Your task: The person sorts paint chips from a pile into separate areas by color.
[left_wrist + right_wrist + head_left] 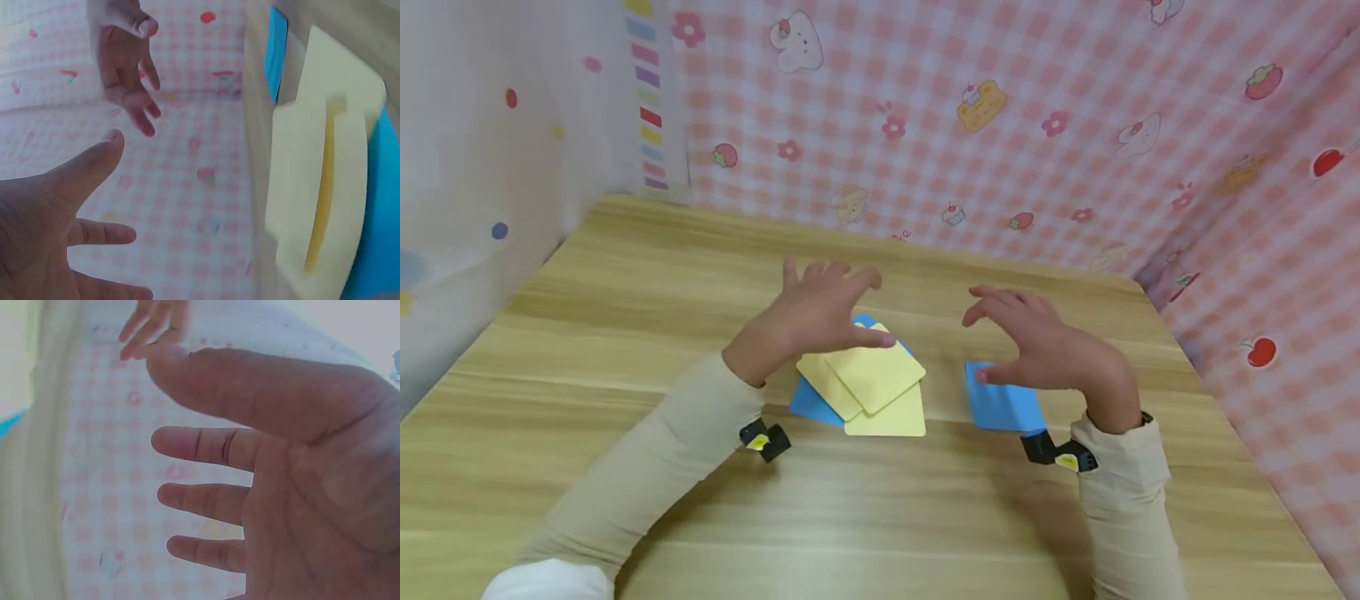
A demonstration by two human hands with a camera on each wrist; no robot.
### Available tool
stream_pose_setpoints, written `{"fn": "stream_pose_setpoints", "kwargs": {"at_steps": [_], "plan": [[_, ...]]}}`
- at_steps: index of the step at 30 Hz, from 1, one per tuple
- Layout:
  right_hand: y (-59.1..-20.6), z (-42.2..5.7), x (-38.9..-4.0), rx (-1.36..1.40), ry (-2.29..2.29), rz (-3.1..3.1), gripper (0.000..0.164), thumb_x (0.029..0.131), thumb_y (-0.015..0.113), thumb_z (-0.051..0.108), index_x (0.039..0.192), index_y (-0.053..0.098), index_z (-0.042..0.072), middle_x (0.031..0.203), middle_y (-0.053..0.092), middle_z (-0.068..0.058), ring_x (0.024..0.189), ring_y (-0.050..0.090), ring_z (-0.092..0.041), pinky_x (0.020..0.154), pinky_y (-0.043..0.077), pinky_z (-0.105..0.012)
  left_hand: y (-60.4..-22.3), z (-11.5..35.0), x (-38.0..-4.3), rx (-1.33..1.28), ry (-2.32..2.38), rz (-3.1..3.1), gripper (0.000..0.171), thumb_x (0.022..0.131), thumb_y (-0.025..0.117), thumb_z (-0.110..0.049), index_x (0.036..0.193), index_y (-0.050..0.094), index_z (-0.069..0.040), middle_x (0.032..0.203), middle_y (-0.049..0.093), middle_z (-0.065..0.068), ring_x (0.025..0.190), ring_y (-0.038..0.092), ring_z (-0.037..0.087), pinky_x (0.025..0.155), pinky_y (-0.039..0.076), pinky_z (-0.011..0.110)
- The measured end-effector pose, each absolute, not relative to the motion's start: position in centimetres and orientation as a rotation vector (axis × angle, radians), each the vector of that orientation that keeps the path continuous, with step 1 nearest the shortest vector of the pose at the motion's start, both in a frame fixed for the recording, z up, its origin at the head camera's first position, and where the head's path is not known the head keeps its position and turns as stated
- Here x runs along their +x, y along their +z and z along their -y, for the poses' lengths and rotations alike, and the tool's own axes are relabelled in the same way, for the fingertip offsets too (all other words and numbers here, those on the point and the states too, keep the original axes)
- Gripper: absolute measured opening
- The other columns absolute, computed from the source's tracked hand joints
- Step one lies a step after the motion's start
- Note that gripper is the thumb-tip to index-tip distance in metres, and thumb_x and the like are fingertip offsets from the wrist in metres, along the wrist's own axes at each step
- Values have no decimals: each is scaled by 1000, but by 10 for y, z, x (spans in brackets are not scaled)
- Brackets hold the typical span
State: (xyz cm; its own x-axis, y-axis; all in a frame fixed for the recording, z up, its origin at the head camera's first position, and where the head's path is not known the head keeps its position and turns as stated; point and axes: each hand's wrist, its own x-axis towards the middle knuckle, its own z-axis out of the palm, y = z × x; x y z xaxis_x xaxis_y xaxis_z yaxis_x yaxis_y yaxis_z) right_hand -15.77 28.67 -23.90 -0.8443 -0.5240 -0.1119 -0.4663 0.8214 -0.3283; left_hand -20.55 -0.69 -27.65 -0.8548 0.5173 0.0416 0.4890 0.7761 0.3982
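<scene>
My left hand (816, 312) hovers over a loose pile of cards, its fingers spread and nothing in its grasp. Several pale yellow cards (880, 375) with rounded corners overlap at angles on top of the pile. Blue cards (816, 404) poke out from beneath them, at the lower left and at the back. To the right, a separate blue card (1006, 404) lies on the table, partly covered by my right hand (1037, 342). That hand is raised above the card with fingers apart, holding nothing. In the left wrist view the yellow cards (297, 169) look slightly bowed.
The wood-grain table (865, 517) carries the cards. A pink checked cloth (925, 167) with cartoon prints rises behind it and along the right. A pale dotted sheet (490, 167) hangs at the left. Small black cameras (767, 440) are strapped to both wrists.
</scene>
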Motion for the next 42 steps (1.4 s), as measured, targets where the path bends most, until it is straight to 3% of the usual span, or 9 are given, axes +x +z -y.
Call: {"fn": "stream_pose_setpoints", "kwargs": {"at_steps": [8, 18, 24, 32, 42], "plan": [[-218, -254, -161, -919, -465, -2843, 48, 88, 79, 20, 128, 52, 13, 161, 30, -15, 145, 21, -42, 112, 16, -63, -270, 62, -197, 712, 688, -2952, 75, 84, 76, -59, 141, 50, -18, 149, 49, 14, 140, 36, 43, 107, -1, 79], [-265, -231, -197, -1003, -391, -2727, 47, 85, 81, 21, 124, 55, 15, 164, 26, -12, 150, 17, -40, 116, 8, -64, -307, 14, -169, 725, 326, -2864, 72, 87, 68, -65, 142, 49, -21, 130, 57, 18, 124, 50, 47, 107, 14, 78], [-303, -219, -217, -1058, -322, -2599, 38, 82, 85, 18, 113, 63, 19, 167, 23, -8, 153, 6, -42, 113, 2, -73, -327, -10, -166, 660, 248, -2854, 79, 83, 70, -68, 143, 49, -22, 134, 55, 23, 124, 50, 48, 103, 25, 75], [-326, -219, -230, -1089, -270, -2504, 35, 82, 86, 27, 103, 59, 23, 166, 24, -11, 153, 6, -44, 111, 3, -76, -335, -22, -164, 649, 161, -2882, 79, 76, 77, -68, 137, 50, -25, 133, 53, 30, 127, 48, 49, 105, 26, 75], [-331, -219, -226, -1085, -308, -2526, 47, 80, 87, 27, 111, 52, 20, 156, 38, -13, 150, 17, -45, 111, 9, -76, -330, -3, -185, 733, 141, -2794, 78, 80, 79, -60, 141, 49, -21, 130, 55, 18, 124, 47, 42, 108, 18, 73]]}}
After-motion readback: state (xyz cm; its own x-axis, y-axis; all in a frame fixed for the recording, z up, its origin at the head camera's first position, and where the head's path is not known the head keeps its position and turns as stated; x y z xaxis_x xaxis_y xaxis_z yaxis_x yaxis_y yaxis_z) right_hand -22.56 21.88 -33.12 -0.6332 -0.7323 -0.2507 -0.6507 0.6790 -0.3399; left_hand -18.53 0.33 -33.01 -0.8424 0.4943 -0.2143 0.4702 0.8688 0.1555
